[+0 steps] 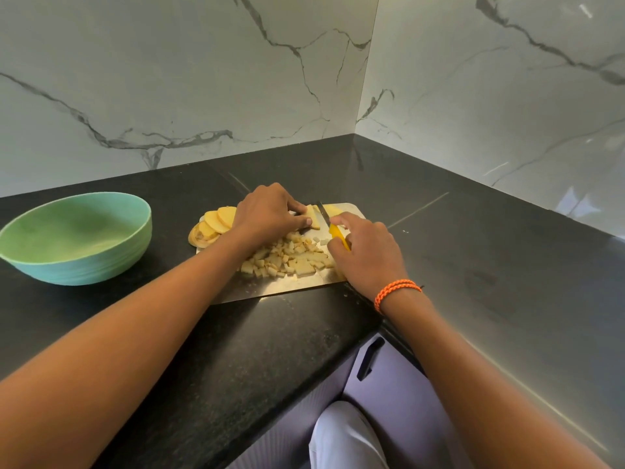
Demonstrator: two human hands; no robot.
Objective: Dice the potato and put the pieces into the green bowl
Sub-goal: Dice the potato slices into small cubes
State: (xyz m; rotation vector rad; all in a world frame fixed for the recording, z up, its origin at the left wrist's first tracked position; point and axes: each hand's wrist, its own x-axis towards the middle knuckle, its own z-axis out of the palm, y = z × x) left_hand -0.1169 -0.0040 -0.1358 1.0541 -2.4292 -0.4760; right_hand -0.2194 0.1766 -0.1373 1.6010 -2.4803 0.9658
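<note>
The black bench (236,350) carries a green bowl (76,238) at the left and a metal cutting board (277,287) to its right. On the board, potato slices (216,221) are stacked at the far left, and diced pieces (287,258) are piled in the middle. A slice (313,218) is pinched by the left hand (267,211). A yellow-handled knife (333,228) is gripped by the right hand (368,252), its blade set just right of that slice.

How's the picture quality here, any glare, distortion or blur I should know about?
Head view: wide-angle bending curves the marble wall and counter edges; window glare streaks the dark counter at right; the steel cutting board reflects light near its front edge; the potato dice look soft, individual pieces hard to separate.
</note>
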